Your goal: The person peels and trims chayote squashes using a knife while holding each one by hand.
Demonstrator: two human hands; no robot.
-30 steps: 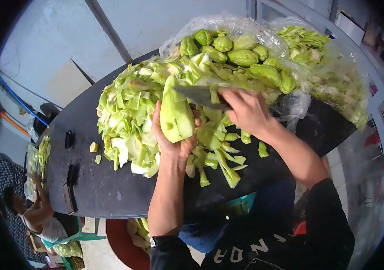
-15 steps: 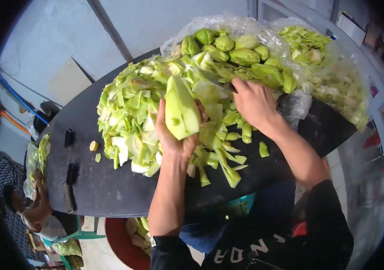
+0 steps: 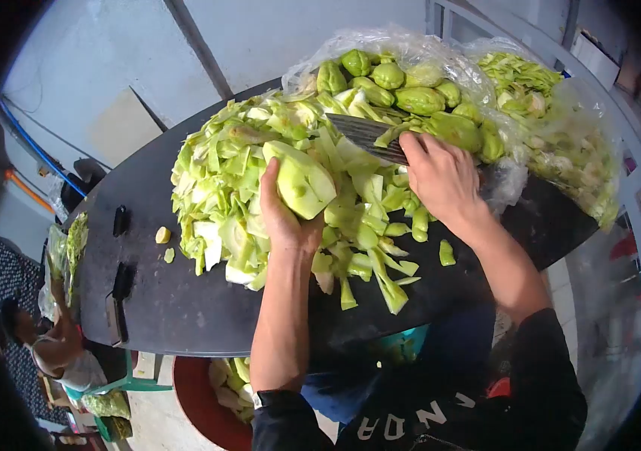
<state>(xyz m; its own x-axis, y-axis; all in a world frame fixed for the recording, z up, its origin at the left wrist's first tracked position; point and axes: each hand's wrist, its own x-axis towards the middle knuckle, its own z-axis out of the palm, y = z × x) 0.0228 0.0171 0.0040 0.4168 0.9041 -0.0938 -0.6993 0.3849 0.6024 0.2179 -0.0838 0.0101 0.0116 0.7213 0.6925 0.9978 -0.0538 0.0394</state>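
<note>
My left hand is wrapped round a pale, peeled chayote and holds it up over the peel pile. In my right hand is a knife, its dark blade pointing left with a piece of green peel on it. A broad heap of chayote peels covers the middle of the dark table. Whole unpeeled chayotes lie in a clear plastic bag just beyond my right hand.
Another clear bag of peels stands at the table's right end. Black fittings and a small yellowish piece lie on the left. Below the front edge stands a red tub with pale pieces. A person sits at far left.
The knife's blade has turned and now shows its broad side. The chayote in my left hand has tilted to the left. The view has shifted slightly.
</note>
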